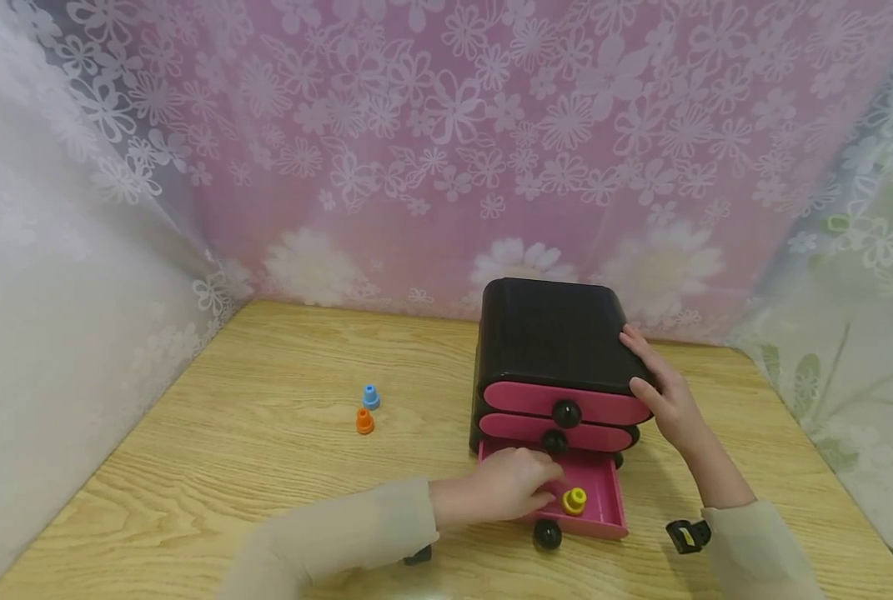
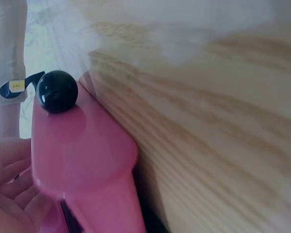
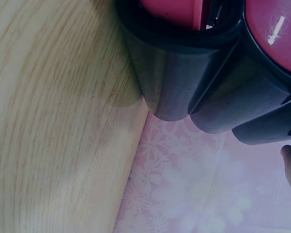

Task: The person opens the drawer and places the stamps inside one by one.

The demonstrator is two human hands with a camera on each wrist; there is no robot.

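Observation:
A small black drawer cabinet (image 1: pixel 559 333) with pink drawer fronts stands on the table, its bottom drawer (image 1: pixel 604 500) pulled out. Inside that drawer sits a yellow stepped peg (image 1: pixel 574 501). My left hand (image 1: pixel 502 487) reaches over the drawer from the left, fingers loosely bent, thumb and fingertips just beside the yellow peg. In the left wrist view part of this hand (image 2: pixel 14 194) shows behind the pink drawer front (image 2: pixel 82 141) with its round black knob (image 2: pixel 58 92). My right hand (image 1: pixel 671 404) rests on the cabinet's right side and top edge, fingers extended.
Left of the cabinet, a blue peg (image 1: pixel 371 397) and an orange peg (image 1: pixel 364 422) stand close together on the wooden table (image 1: pixel 281 433). A pink flowered curtain (image 1: pixel 416 167) hangs behind the table, with pale sheets at both sides.

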